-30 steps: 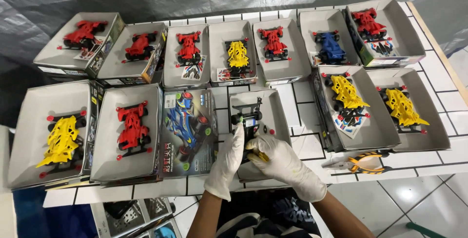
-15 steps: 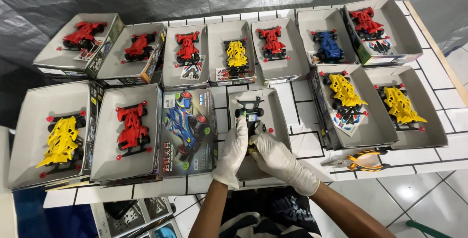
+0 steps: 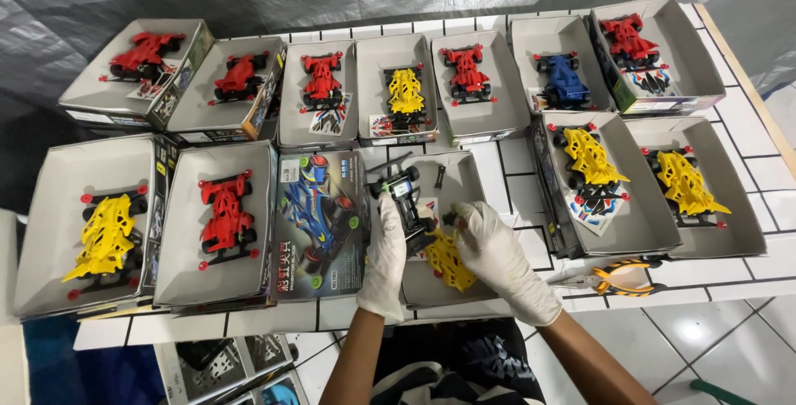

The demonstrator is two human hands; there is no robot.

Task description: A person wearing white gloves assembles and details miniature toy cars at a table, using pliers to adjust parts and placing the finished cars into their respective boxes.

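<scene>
Left hand (image 3: 385, 257) (gloved) grips the black toy car chassis (image 3: 404, 196), while right hand (image 3: 500, 257) pinches the yellow body shell (image 3: 448, 262).

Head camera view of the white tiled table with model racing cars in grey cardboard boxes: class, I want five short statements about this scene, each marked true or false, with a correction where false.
1. Both hands wear white gloves. True: left hand, right hand.
2. The left hand rests on a black model car chassis. True.
3. The yellow car body shell by the right hand lies on the bare tiles. False: it lies inside the open grey box.
4. The orange-handled pliers are in the right hand. False: they lie on the white tiled table, apart from it.
5. The back row holds only red cars. False: a blue car and a yellow car sit there too.
</scene>
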